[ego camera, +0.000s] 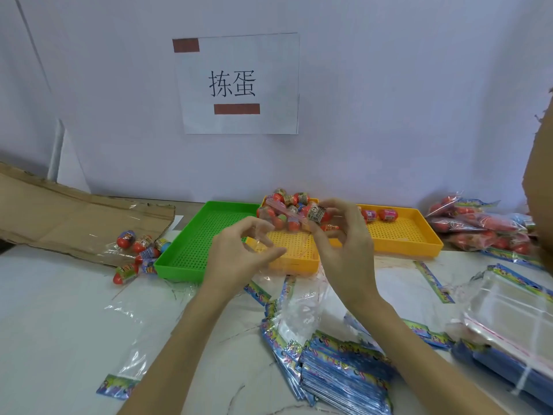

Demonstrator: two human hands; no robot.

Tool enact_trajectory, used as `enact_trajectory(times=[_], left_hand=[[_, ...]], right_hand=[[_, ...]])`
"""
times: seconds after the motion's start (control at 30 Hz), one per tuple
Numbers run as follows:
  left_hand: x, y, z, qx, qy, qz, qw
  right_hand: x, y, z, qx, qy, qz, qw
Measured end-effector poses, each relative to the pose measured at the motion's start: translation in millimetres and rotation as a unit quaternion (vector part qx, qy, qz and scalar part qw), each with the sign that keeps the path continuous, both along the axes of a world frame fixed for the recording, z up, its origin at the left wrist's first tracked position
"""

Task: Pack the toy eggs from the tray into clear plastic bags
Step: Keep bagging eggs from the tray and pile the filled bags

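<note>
Both hands are raised over the yellow tray [401, 235]. My right hand [344, 238] pinches one red toy egg [317, 213] with a printed band, together with the top edge of a clear plastic bag [287, 218]. Several red eggs sit inside that bag, which hangs between my hands. My left hand [242, 250] grips the bag's lower clear part near its pink strip. Two loose eggs [378, 214] lie in the yellow tray's far side.
A green tray [191, 250] stands left of the yellow one. Loose eggs [137, 250] lie by flattened cardboard [74, 217] at the left. Filled bags [478, 226] pile at the right. Stacks of flat bags with blue headers [338, 363] cover the near table.
</note>
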State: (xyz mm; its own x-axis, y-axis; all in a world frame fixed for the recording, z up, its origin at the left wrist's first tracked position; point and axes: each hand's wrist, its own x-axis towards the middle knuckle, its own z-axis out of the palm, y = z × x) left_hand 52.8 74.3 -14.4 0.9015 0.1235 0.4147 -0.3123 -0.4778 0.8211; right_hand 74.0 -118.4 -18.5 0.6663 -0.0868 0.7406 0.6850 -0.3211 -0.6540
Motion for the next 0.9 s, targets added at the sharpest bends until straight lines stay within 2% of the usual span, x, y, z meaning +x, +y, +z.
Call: enact_trajectory(times=[0.1, 0.2, 0.37, 0.5, 0.67, 0.77, 0.9], left_hand=[[-3, -8, 0, 0.033, -0.041, -0.042, 0.998], [-4, -12, -2, 0.065, -0.063, -0.07, 0.993], [-4, -13, -3, 0.059, -0.094, -0.055, 0.992], [-5, -13, -3, 0.064, -0.105, -0.055, 0.991], [-5, -16, -2, 0.072, -0.118, -0.041, 0.99], [-7, -16, 0, 0.118, -0.132, -0.021, 0.984], [-8, -16, 0, 0.117, -0.118, -0.05, 0.985]], right_hand=[[-6, -3, 10, -0.044, -0.021, 0.014, 0.999], [-9, -4, 14, -0.1, 0.011, 0.036, 0.994], [-11, -6, 17, -0.113, 0.066, 0.118, 0.984], [-12, -3, 16, -0.136, 0.072, 0.132, 0.979], [-12, 1, 15, -0.05, 0.128, 0.134, 0.981], [-12, 0, 15, -0.058, 0.157, 0.153, 0.974], [-13, -1, 14, -0.077, 0.193, 0.192, 0.959]])
